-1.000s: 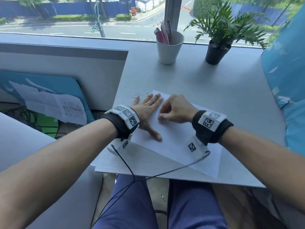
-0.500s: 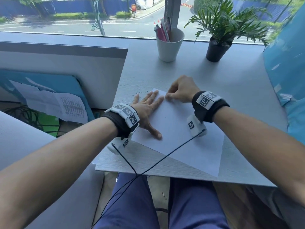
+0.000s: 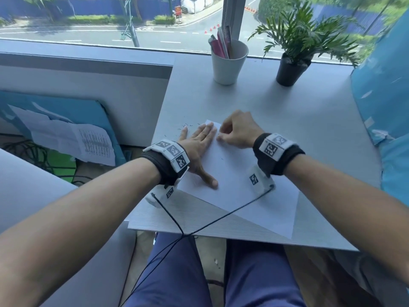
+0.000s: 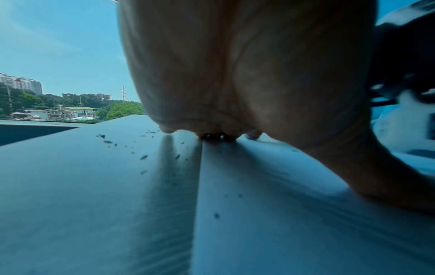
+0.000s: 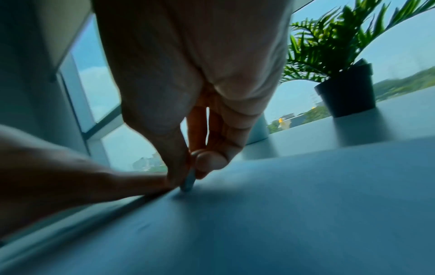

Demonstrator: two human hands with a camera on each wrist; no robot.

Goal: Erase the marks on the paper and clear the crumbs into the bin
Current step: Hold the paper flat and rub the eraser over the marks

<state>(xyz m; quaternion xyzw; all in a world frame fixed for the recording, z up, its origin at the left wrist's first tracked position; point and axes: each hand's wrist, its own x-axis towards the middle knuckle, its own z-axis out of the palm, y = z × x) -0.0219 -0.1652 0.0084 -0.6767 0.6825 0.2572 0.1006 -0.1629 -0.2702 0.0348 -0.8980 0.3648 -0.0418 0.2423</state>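
- Flat on the desk [image 3: 287, 111], a single sheet of paper [image 3: 243, 196] lies angled toward the near right; thin and limp, it would likely slide or buckle unless pinned.
- Left hand [image 3: 197, 149], fingers straight and spread, presses the sheet's far left part down.
- Right hand [image 3: 238, 130] pinches a small eraser [image 5: 188, 181] between thumb and fingertips, its tip touching the paper near the far corner, just beside the left fingertips.
- Dark crumbs [image 4: 105, 138] dot the desk beyond the sheet's left edge; light and loose, they probably scatter easily.
- No bin is in view.
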